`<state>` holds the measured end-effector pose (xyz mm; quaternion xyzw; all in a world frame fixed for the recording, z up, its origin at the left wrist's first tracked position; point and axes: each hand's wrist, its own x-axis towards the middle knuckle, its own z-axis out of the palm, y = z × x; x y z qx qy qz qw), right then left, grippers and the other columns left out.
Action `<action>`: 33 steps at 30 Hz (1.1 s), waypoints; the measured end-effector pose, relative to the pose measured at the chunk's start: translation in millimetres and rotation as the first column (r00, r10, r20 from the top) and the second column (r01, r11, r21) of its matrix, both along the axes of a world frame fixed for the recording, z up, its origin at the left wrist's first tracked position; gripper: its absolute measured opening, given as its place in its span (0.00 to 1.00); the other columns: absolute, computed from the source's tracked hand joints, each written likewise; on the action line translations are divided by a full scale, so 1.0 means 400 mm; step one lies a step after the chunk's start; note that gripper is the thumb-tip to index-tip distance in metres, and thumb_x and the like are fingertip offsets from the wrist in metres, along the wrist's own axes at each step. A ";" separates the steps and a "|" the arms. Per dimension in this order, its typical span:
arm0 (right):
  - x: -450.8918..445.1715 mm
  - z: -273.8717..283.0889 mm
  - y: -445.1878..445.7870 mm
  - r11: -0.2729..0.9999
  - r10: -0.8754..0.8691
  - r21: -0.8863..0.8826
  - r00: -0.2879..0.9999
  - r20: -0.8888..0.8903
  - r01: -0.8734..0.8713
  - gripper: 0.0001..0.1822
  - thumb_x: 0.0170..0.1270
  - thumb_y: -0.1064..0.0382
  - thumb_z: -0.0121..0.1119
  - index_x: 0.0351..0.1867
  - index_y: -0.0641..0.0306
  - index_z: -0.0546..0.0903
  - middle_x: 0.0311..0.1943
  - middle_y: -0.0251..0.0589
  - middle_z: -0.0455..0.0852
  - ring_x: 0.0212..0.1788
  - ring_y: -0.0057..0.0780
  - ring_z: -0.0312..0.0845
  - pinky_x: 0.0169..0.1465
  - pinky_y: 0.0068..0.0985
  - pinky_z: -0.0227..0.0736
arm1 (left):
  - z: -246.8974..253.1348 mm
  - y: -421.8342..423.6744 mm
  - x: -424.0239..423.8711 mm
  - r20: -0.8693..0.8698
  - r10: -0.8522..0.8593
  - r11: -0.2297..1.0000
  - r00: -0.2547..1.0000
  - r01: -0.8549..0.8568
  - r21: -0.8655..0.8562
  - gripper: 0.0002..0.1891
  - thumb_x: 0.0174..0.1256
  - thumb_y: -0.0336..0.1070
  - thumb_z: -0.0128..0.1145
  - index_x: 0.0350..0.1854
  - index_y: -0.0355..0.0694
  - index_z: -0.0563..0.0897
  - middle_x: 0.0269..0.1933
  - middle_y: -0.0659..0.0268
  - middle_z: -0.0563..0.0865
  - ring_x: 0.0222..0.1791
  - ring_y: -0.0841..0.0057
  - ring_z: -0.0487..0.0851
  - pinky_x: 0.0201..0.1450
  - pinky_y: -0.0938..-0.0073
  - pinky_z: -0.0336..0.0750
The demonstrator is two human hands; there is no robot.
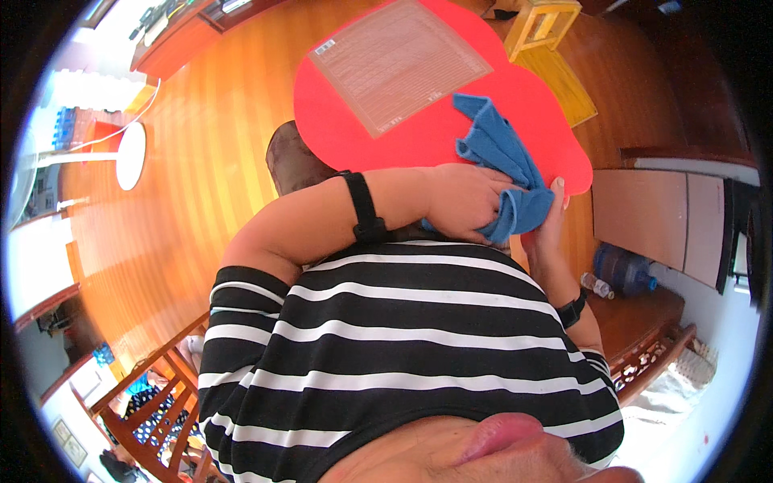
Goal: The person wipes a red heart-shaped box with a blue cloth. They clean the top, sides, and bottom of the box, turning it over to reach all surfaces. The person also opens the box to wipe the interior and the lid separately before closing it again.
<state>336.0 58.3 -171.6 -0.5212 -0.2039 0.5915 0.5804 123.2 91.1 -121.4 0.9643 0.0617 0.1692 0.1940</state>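
A red board with a wavy, cloud-like outline (386,154) extends in front of my torso and over my lap. A large clear panel with printed writing and a barcode (401,66) covers much of its far side. My left hand (468,199) reaches across my body and holds a bunched blue cloth (504,151) against the board's near right part. One end of the cloth spreads away over the red surface. At the board's near right edge, my right hand (549,208) grips the rim, thumb on top beside the cloth. Its other fingers are mostly hidden.
A yellow wooden stool (540,27) stands beyond the board at right. A blue water jug (622,265) and a small clear bottle (595,285) are right of me. A white round-based stand (131,157) is left. Behind a wooden railing (148,422) someone's polka-dot clothing shows.
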 end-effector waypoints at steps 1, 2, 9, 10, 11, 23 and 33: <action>0.000 0.005 0.001 0.999 0.015 -0.030 1.000 -0.010 -0.015 0.30 0.72 0.42 0.51 0.65 0.61 0.68 0.57 0.44 0.79 0.57 0.36 0.79 0.60 0.36 0.76 | -0.002 0.002 0.006 -0.018 -0.014 1.000 1.000 0.014 -0.004 0.25 0.65 0.56 0.57 0.45 0.36 0.87 0.57 0.50 0.82 0.68 0.54 0.70 0.74 0.58 0.59; 0.002 0.016 -0.001 0.998 0.031 -0.060 0.999 -0.021 -0.032 0.30 0.73 0.42 0.51 0.65 0.61 0.68 0.57 0.45 0.80 0.57 0.36 0.79 0.60 0.36 0.75 | -0.003 0.006 0.012 -0.017 -0.020 1.000 1.000 0.019 -0.005 0.24 0.63 0.54 0.58 0.45 0.35 0.87 0.57 0.49 0.82 0.68 0.54 0.70 0.74 0.57 0.59; 0.034 0.007 0.009 0.993 0.083 0.082 0.993 0.084 -0.090 0.26 0.75 0.46 0.48 0.65 0.60 0.69 0.60 0.44 0.78 0.62 0.34 0.75 0.66 0.37 0.69 | -0.035 0.004 -0.017 0.109 0.245 0.969 0.963 -0.240 -0.060 0.24 0.56 0.50 0.62 0.45 0.31 0.84 0.59 0.47 0.80 0.67 0.53 0.71 0.73 0.57 0.61; 0.031 0.015 0.010 0.994 0.075 0.072 0.993 0.087 -0.081 0.25 0.76 0.47 0.48 0.65 0.60 0.68 0.62 0.42 0.76 0.63 0.33 0.73 0.67 0.37 0.68 | -0.030 0.006 -0.035 0.038 0.245 0.968 0.969 -0.243 -0.060 0.25 0.56 0.50 0.62 0.46 0.31 0.84 0.59 0.48 0.80 0.67 0.54 0.71 0.73 0.57 0.60; 0.031 0.015 0.007 0.991 0.098 0.082 0.992 0.085 -0.105 0.26 0.76 0.46 0.48 0.65 0.60 0.68 0.62 0.41 0.75 0.64 0.33 0.73 0.67 0.37 0.68 | -0.025 0.010 -0.061 -0.032 0.244 0.968 0.969 -0.245 -0.061 0.25 0.56 0.49 0.62 0.46 0.31 0.84 0.60 0.48 0.80 0.67 0.54 0.71 0.73 0.56 0.60; 0.036 0.037 0.025 0.969 0.221 0.095 0.973 0.067 -0.226 0.28 0.75 0.47 0.47 0.70 0.57 0.64 0.67 0.39 0.71 0.68 0.34 0.68 0.68 0.38 0.67 | -0.076 -0.013 -0.467 0.026 0.966 0.259 0.258 -0.965 -0.045 0.20 0.61 0.45 0.54 0.51 0.38 0.81 0.52 0.48 0.82 0.58 0.50 0.75 0.66 0.56 0.68; 0.048 0.009 0.033 0.973 0.213 0.079 0.975 0.059 -0.217 0.30 0.76 0.46 0.45 0.71 0.59 0.63 0.69 0.40 0.70 0.69 0.36 0.67 0.69 0.38 0.66 | -0.264 0.034 -0.564 -0.090 0.986 -0.023 -0.142 0.421 -0.907 0.22 0.74 0.47 0.44 0.56 0.34 0.77 0.57 0.53 0.82 0.55 0.62 0.82 0.63 0.62 0.74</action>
